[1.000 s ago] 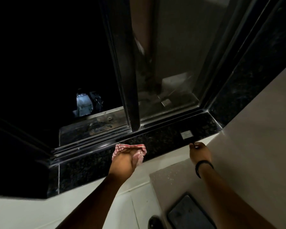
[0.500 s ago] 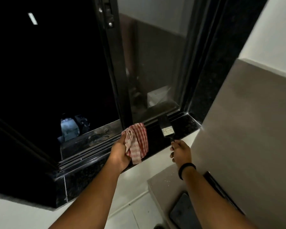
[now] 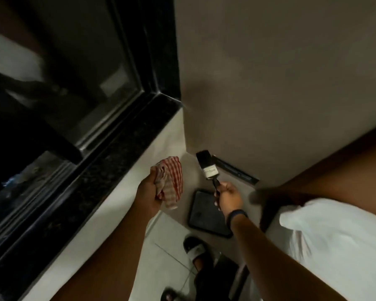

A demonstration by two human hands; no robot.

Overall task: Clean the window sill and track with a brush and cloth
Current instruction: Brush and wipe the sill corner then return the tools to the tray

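Note:
My left hand (image 3: 148, 194) grips a red-and-white checked cloth (image 3: 170, 181), bunched and hanging down, off the sill and in front of the wall below it. My right hand (image 3: 228, 196) holds a flat paint brush (image 3: 207, 168) by its black handle, dark bristles pointing up and away. Both hands are clear of the window. The black speckled stone sill (image 3: 91, 179) runs diagonally at the left, and the dark window track (image 3: 109, 127) lies along it under the glass pane (image 3: 74, 68).
A dark flat tablet-like slab (image 3: 204, 211) lies on a grey ledge below my right hand. A grey wall (image 3: 269, 83) closes the corner at right. My sandalled feet (image 3: 197, 250) stand on the tiled floor. White fabric (image 3: 334, 242) lies at the right.
Both hands have pulled back from the sill, with the cloth and brush lifted off it. The view has swung right and down toward the corner and floor.

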